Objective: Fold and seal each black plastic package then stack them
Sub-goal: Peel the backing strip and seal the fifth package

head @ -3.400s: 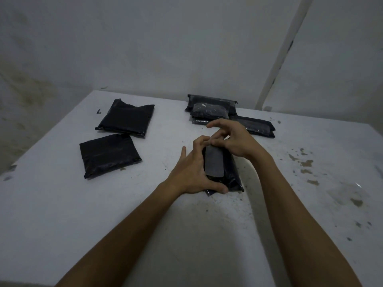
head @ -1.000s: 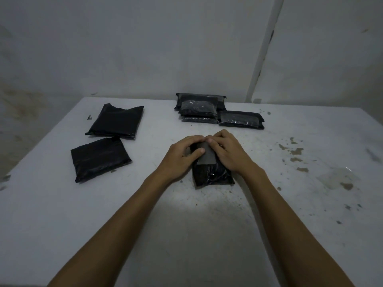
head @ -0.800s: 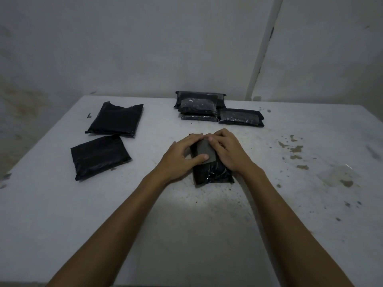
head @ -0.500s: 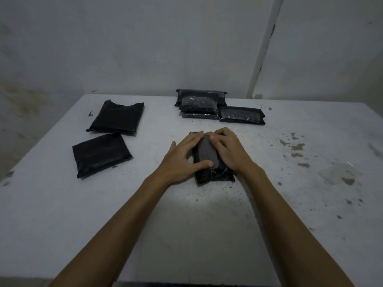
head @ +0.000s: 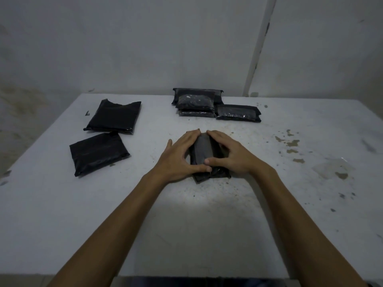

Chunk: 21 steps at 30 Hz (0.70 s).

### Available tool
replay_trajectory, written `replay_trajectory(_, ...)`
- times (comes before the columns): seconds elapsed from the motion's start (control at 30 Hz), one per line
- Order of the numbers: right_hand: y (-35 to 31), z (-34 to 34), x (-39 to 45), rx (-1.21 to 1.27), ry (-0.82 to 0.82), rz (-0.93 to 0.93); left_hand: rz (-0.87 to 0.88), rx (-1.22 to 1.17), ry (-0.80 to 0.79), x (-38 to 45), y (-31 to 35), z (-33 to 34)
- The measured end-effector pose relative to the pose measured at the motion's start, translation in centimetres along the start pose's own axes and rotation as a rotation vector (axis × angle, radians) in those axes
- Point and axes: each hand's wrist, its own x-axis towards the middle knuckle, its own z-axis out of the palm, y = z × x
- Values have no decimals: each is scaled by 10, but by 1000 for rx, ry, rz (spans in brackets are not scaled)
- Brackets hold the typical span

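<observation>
A black plastic package (head: 204,151) lies at the middle of the white table (head: 186,224), folded narrow with a matte flap on top. My left hand (head: 180,156) presses its left side and my right hand (head: 230,155) presses its right side; both thumbs meet on its near end. Two flat, unfolded black packages lie at the left, one farther (head: 115,117) and one nearer (head: 97,153). A stack of folded shiny packages (head: 196,102) sits at the far edge, with one more folded package (head: 238,112) beside it on the right.
The table stands against a pale wall, with a vertical white pipe (head: 257,48) behind its far right. Brown stains (head: 290,143) mark the table's right side. The table's near edge runs across the bottom of the view.
My hands have slid from the package's far end toward its near end, smoothing the flap down. My thumbs now meet at the near end. The other packages have not moved.
</observation>
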Motion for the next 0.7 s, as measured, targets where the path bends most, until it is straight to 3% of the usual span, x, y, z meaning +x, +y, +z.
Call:
replay_trajectory(0.3, -1, -3, -6, 115, -76, -8, -12, 19, -99, 1, 1, -8)
replay_trajectory(0.37, 0, -3, -7, 127, -79, -2, -1, 2, -64, 1, 7, -12)
replay_trajectory(0.5, 2, 2, -13, 199, -45, -3, 170, 96, 158, 5, 19, -8)
replay_trajectory(0.7, 2, 7, -15, 261, 33, 16, 164, 130, 58, 11, 11, -7)
